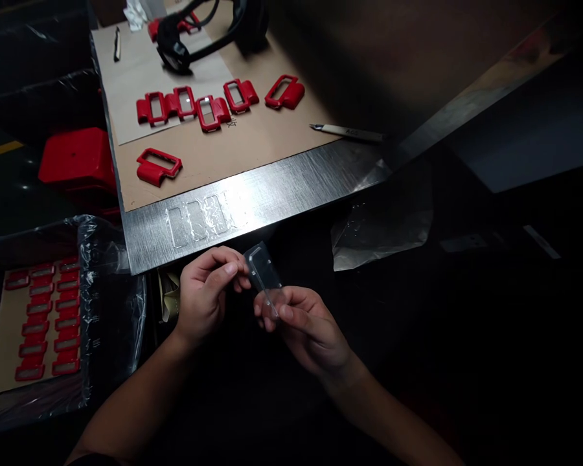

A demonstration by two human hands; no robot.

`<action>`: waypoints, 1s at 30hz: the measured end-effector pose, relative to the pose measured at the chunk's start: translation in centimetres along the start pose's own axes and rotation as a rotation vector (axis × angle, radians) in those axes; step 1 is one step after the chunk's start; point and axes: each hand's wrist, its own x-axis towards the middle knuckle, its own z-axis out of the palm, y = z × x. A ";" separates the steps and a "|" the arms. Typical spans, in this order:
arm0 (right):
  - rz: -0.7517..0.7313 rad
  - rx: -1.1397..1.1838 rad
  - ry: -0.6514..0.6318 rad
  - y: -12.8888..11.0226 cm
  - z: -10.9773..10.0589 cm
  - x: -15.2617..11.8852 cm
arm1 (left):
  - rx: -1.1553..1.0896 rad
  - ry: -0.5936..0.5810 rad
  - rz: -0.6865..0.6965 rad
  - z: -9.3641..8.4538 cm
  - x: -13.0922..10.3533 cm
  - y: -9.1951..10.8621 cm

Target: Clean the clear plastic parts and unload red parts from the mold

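Bench (291, 184): brushed metal along the near edge, brown card beyond, dim surroundings.
Right hand (318, 333): gripping my clear plastic piece (266, 272) by its near end, just off the metal edge.
Left hand (204, 288): fingers curled beside its far end; I can't tell whether they grip.
Clear pieces on metal (197, 221): a few, seemingly unused.
Loose red frames (149, 173): several, likely left to handle.
Boxed red frames (37, 317): rows at left, apparently done.
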 end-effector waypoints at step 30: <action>-0.105 -0.146 -0.056 -0.1 0.1 -0.2 | -0.048 -0.051 -0.104 0.2 0.2 -0.1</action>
